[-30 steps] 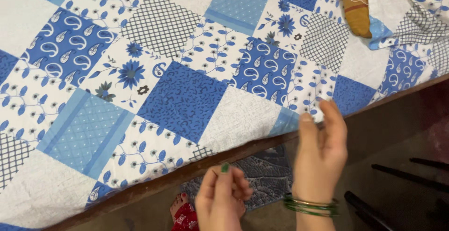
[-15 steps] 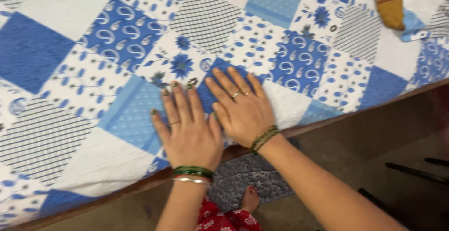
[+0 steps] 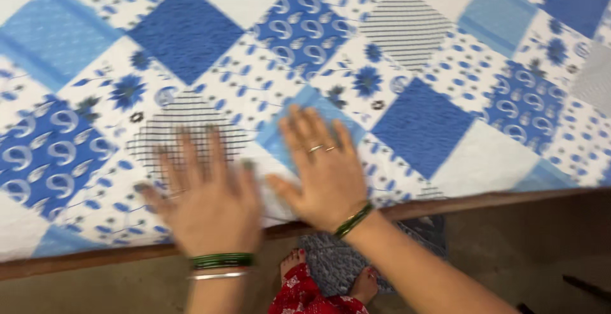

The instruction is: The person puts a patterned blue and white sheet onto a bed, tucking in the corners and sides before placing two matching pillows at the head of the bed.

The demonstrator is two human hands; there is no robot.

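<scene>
A blue and white patchwork bedsheet (image 3: 420,123) covers the bed and fills most of the view. My left hand (image 3: 203,196) lies flat on it near the front edge, fingers spread, blurred by motion, with green and silver bangles on the wrist. Just to its right, my right hand (image 3: 321,171) also presses flat on the sheet, fingers apart, rings on two fingers and green bangles at the wrist. Neither hand holds anything.
The bed's brown wooden edge (image 3: 484,201) runs across the lower part of the view. Below it are a grey floor mat (image 3: 334,266), my feet and a red garment (image 3: 305,295). Brown floor lies at the lower right.
Both hands went from raised in front of the bed edge to flat on the sheet, then slid left along it. The view shifted left, and the brown cloth at top right left the frame.
</scene>
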